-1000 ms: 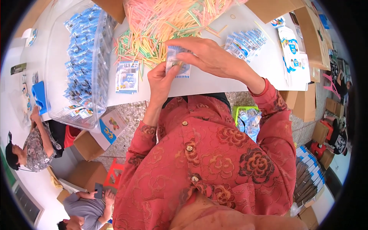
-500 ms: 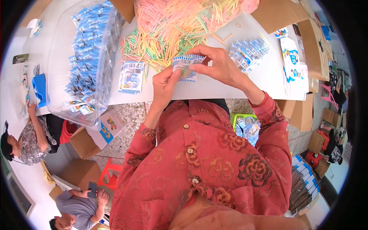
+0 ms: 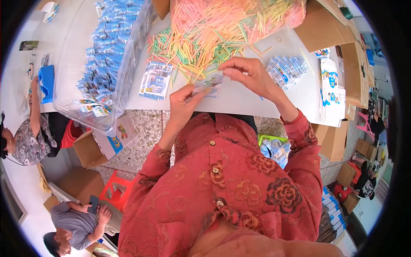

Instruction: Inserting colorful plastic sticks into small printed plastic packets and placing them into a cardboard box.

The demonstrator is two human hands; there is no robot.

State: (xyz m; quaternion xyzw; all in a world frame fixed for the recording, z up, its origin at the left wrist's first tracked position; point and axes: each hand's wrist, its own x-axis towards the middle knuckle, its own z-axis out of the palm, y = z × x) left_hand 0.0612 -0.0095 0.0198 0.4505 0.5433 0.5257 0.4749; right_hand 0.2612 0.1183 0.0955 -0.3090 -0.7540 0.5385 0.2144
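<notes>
My left hand pinches a small clear packet with blue striped edges between thumb and fingers, above the table's front edge. The packet is tilted and blurred by motion, so its contents cannot be made out. Just off its upper right corner, my right hand has thumb and index finger slightly apart, with nothing visible between them. Behind my hands spreads a heap of pink, yellow and green sticks, thin like straws. A flat printed packet lies left of my left hand.
A clear plastic tub full of blue-striped packets stands at the left. More packets lie right of my right hand, near a white printed bag and cardboard boxes. A large bag of sticks rests at the back. Other people are at left.
My right hand has come off the packet and moved slightly right. The packet has tilted in my left hand. The whole view has shifted a little.
</notes>
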